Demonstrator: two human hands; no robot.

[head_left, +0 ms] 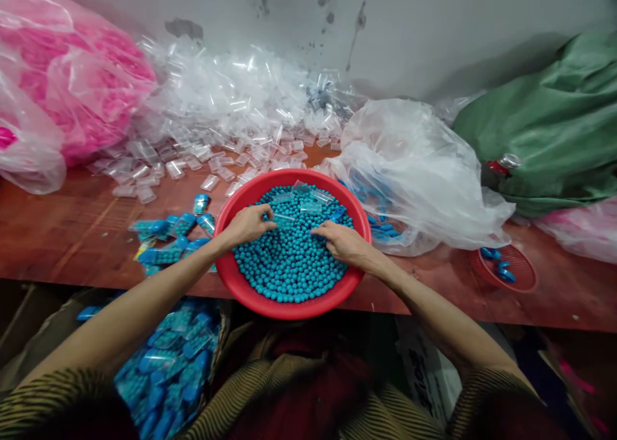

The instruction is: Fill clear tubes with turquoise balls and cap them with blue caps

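A red plastic basin (226,284) full of small blue beads (289,270) stands at the table's front edge. Over its left side is my left hand (250,225), fingers curled, with a clear plastic tube (286,220) at the fingertips. My right hand (343,242) reaches in from the right, its fingers pressed together close above the beads; whatever they pinch is too small to make out. Several other clear tubes (311,207) lie on the beads toward the far rim. A blue piece (339,215) rests near my right hand.
Bead-filled tubes with blue caps (166,254) lie left of the basin, and more fill a box (168,363) below. Loose clear tubes (231,106) are heaped behind. A white plastic bag (409,170), red basket (523,270) and green sack (544,125) stand right; a pink-filled bag (81,74) left.
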